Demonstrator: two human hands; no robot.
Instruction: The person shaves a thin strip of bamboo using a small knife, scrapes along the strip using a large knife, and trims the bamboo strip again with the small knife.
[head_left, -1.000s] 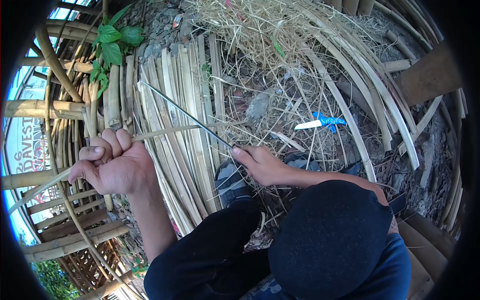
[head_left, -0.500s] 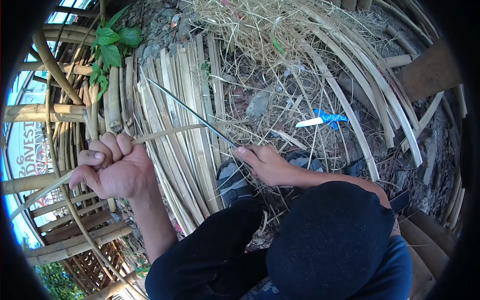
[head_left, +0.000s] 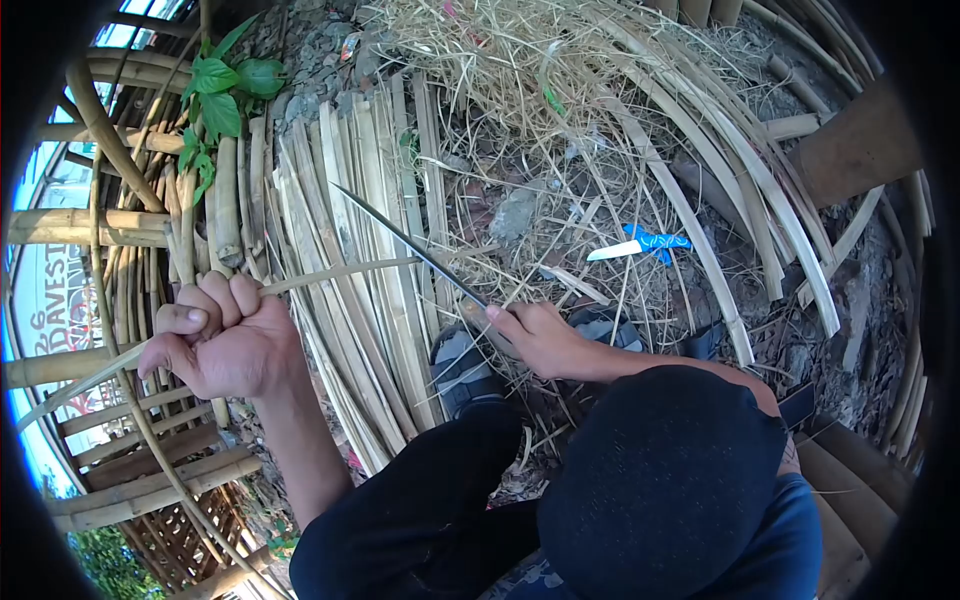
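Note:
My left hand (head_left: 230, 340) is closed in a fist, palm turned up, around a thin bamboo strip (head_left: 320, 275). One end of that strip runs out past the thumb to the left edge, and the other reaches over to the blade. In my right hand (head_left: 538, 338) is the handle of a long, narrow-bladed knife (head_left: 395, 233), its point directed up and left. Blade and strip cross each other a little above my foot. Beneath them lies a row of split bamboo slats (head_left: 365, 300).
A small white-bladed knife with a blue handle (head_left: 660, 241) lies among shavings (head_left: 520, 80) on the ground. Long curved bamboo strips (head_left: 760, 190) arch along the right. A bamboo lattice (head_left: 90, 225) stands at the left, beside a leafy plant (head_left: 218, 90). A dark cap (head_left: 660, 460) covers the lower middle.
The long knife has drawn back toward me, its point moving right and down, and my right hand has shifted slightly right. My left hand still grips the strip in nearly the same place.

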